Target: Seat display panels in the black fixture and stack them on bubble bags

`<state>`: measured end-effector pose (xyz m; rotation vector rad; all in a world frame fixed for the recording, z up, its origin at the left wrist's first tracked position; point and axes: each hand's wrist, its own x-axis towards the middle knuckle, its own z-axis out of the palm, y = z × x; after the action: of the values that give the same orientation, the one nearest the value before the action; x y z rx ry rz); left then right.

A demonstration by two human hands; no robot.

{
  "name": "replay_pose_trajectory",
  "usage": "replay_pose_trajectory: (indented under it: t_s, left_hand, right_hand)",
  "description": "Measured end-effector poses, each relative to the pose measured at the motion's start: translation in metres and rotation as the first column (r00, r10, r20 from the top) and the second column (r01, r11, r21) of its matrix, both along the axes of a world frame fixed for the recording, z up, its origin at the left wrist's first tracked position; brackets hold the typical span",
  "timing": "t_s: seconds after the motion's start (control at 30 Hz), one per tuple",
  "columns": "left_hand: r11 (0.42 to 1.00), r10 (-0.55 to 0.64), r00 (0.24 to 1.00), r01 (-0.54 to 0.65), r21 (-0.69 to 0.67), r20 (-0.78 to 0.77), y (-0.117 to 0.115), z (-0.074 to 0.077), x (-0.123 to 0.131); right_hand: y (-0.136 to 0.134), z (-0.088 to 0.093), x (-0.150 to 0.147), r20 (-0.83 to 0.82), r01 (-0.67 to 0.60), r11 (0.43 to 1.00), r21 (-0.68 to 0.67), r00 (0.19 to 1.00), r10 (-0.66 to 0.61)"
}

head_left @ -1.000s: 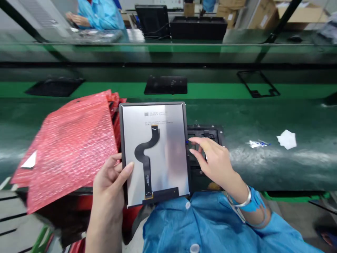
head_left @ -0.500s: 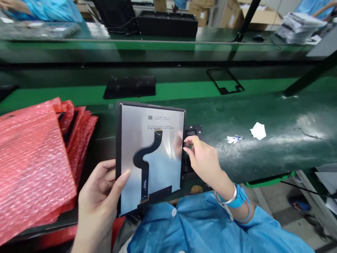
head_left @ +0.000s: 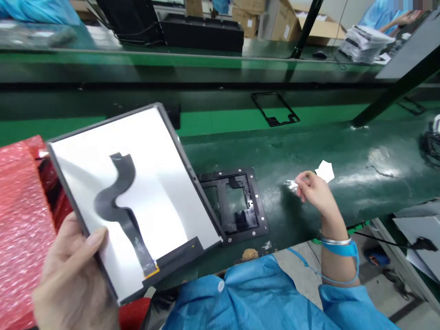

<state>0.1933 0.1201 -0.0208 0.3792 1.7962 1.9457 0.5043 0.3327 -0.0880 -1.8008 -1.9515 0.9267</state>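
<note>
My left hand (head_left: pixel 74 270) grips an LCD screen panel (head_left: pixel 165 183) by its left edge, thumb on the silvery back. The panel is tilted, and a black S-shaped flex cable (head_left: pixel 115 201) runs down its back. Over the bench at the right, my right hand (head_left: pixel 311 189) has its fingers pinched together beside a crumpled scrap of shiny film (head_left: pixel 291 185). Whether anything is between those fingers is too small to tell. A black frame fixture (head_left: pixel 261 215) with silvery dots lies on the bench, its left part hidden behind the panel.
Red bubble-wrap bags (head_left: pixel 20 220) are piled at the left. A white paper piece (head_left: pixel 325 171) lies beyond my right hand. Farther back are a thin black bezel (head_left: pixel 275 123) and a dark flat panel (head_left: pixel 174 117), partly covered. A dark post (head_left: pixel 385 98) rises at the right.
My right hand has left the panel's right edge and moved right to the film scrap. The panel has shifted left and tilted, uncovering more of the black fixture. The view has turned slightly right.
</note>
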Motion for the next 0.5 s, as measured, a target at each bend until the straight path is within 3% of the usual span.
replay_pose_trajectory:
  t_s: [0.1, 0.17, 0.23, 0.27, 0.3, 0.33, 0.4, 0.43, 0.47, 0.5]
  left_hand:
    - [0.998, -0.041, 0.988, 0.032, 0.059, 0.152, -0.002, 0.004, -0.002]
    - [0.999, -0.045, 0.971, 0.039, 0.031, 0.236, -0.001, 0.002, 0.002]
    - [0.995, -0.096, 0.951, 0.098, 0.007, 0.295, 0.001, -0.004, 0.006]
    - [0.99, -0.136, 0.939, 0.141, 0.009, 0.316, 0.002, -0.007, 0.008]
    - [0.984, -0.175, 0.927, 0.179, 0.018, 0.332, 0.004, -0.011, 0.011]
    - [0.977, -0.211, 0.913, 0.212, 0.035, 0.348, 0.006, -0.013, 0.013]
    - [0.961, -0.274, 0.887, 0.26, 0.09, 0.372, 0.009, -0.016, 0.021]
    - [0.954, -0.3, 0.874, 0.275, 0.122, 0.382, 0.01, -0.016, 0.025]
    - [0.943, -0.331, 0.86, 0.292, 0.158, 0.387, 0.009, -0.016, 0.029]
    - [0.927, -0.373, 0.844, 0.319, 0.199, 0.385, 0.009, -0.014, 0.032]
  right_hand:
    - [0.012, -0.005, 0.022, 0.191, 0.106, 0.989, 0.1, 0.974, -0.123]
    - [0.005, -0.002, 0.02, 0.28, 0.141, 0.973, 0.181, 0.941, -0.189]
    - [-0.013, 0.008, 0.005, 0.251, 0.072, 0.93, 0.361, 0.953, -0.172]
    - [-0.025, 0.015, -0.006, 0.202, -0.022, 0.879, 0.477, 0.976, -0.085]
    - [-0.038, 0.023, -0.02, 0.142, -0.17, 0.784, 0.597, 0.984, 0.106]
    - [-0.052, 0.031, -0.035, 0.128, -0.345, 0.656, 0.671, 0.926, 0.356]
    - [-0.076, 0.043, -0.067, 0.216, -0.62, 0.347, 0.704, 0.652, 0.726]
    - [-0.086, 0.046, -0.082, 0.27, -0.68, 0.209, 0.703, 0.526, 0.806]
    - [-0.093, 0.047, -0.096, 0.305, -0.688, 0.106, 0.718, 0.447, 0.841]
    - [-0.098, 0.047, -0.106, 0.322, -0.673, 0.043, 0.738, 0.408, 0.854]
